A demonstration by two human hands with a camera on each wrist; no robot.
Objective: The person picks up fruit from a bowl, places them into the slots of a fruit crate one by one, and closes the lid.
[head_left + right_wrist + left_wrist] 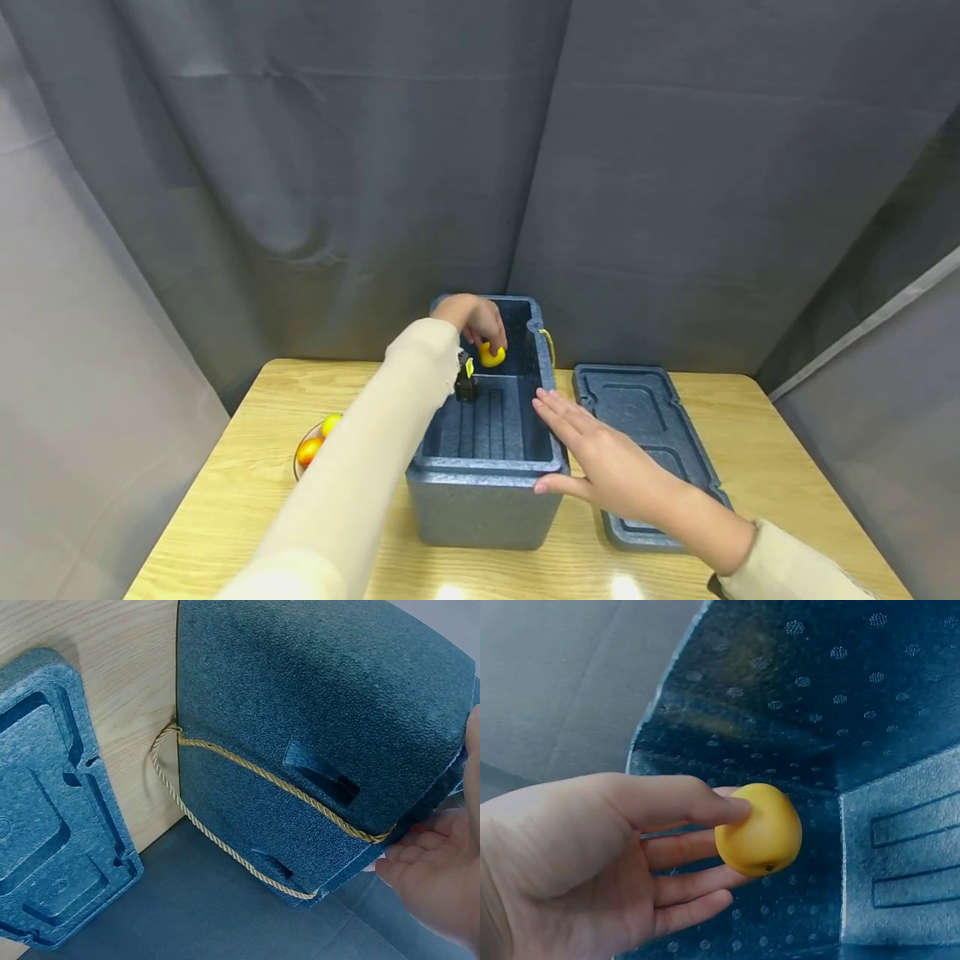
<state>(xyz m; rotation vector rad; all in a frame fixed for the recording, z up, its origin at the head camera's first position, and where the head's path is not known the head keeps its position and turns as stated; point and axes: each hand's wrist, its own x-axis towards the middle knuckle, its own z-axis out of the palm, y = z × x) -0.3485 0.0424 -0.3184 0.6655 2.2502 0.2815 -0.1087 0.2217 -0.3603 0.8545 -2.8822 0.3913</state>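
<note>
My left hand [483, 323] reaches down into a deep blue-grey foam box [483, 512] and pinches a round yellow fruit [761, 829] between thumb and fingers. In the left wrist view the fruit shows a small dark spot at its lower end, with the box's dotted inner wall behind it. A dark wrist device [466, 385] hangs under the left wrist. My right hand [600, 454] rests on the box's near right rim, its fingers straight and its thumb spread toward the front edge.
The box's lid [622, 408] lies on the wooden table [247, 467] to the right. A yellow rope handle [255, 769] loops along the box's right side. On the left, partly behind my sleeve, a bowl [297, 468] holds an orange-red fruit [308, 451] and a yellow one.
</note>
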